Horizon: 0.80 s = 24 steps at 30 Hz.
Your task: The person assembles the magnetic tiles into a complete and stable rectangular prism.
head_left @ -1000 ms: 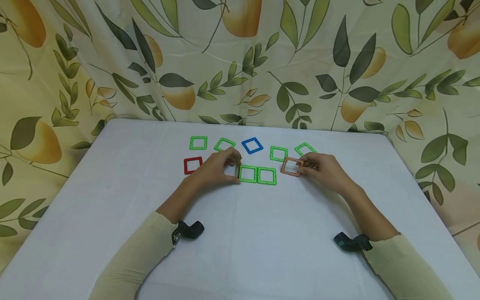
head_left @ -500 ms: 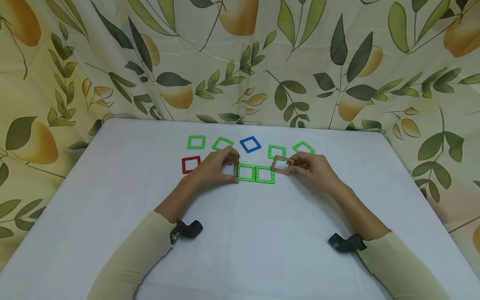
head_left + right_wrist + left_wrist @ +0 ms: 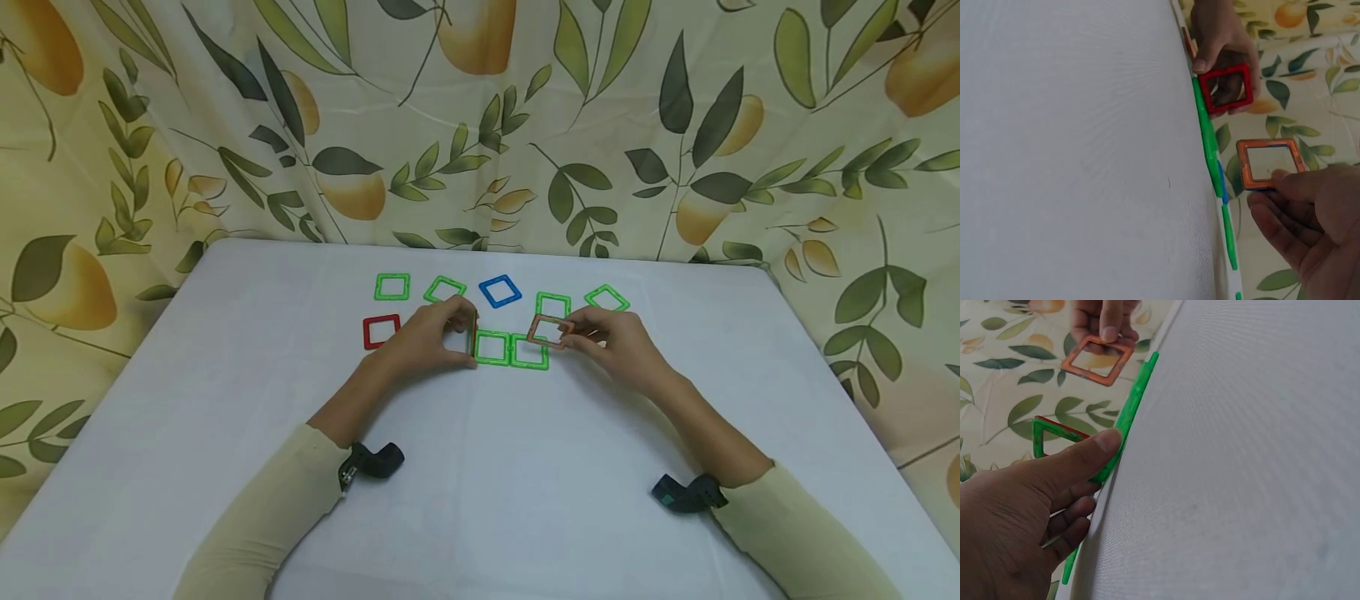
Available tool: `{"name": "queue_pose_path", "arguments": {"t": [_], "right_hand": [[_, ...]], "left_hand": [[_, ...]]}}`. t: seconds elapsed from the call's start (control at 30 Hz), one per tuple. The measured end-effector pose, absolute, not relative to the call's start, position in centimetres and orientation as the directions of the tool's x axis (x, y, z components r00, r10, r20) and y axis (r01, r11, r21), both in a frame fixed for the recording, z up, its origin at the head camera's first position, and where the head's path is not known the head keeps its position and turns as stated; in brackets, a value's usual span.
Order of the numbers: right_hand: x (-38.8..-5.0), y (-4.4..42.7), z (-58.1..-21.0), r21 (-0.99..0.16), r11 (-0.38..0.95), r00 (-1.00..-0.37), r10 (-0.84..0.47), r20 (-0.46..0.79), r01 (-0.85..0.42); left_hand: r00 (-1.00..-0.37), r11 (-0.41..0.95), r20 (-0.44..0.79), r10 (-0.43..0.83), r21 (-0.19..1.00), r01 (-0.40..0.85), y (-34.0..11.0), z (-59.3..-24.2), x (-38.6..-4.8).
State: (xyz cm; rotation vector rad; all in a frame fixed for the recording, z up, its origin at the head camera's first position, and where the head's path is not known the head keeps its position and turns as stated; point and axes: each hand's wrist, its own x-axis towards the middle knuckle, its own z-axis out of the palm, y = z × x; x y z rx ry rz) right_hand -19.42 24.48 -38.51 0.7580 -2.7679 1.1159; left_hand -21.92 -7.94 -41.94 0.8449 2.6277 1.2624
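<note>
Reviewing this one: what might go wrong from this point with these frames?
The left hand holds the red frame upright; it may tip if released. The right hand pinches the orange frame at one side, so it could twist or slip. Lowered off line, the orange frame might knock the two adjoining green frames askew.

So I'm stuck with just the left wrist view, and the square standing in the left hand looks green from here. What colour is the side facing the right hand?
Observer: The right wrist view shows red on that side of the standing square.
Operator: Any blue ones about?
Observer: One blue square lies toward the far edge of the table.
Operator: And is a red one lying down?
Observer: Yes, a flat red square is left of the left hand.
</note>
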Motion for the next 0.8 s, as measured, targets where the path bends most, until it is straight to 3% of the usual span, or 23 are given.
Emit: {"name": "queue_pose_path", "arguments": {"t": [0.8], "right_hand": [[-18.8,21.1,-39.4,-0.641,0.573,-0.839,-0.495,0.227,-0.511]], "left_hand": [[-0.839,0.511,0.129,0.529,0.741,0.436,-8.0,-42.0,-22.1]]}}
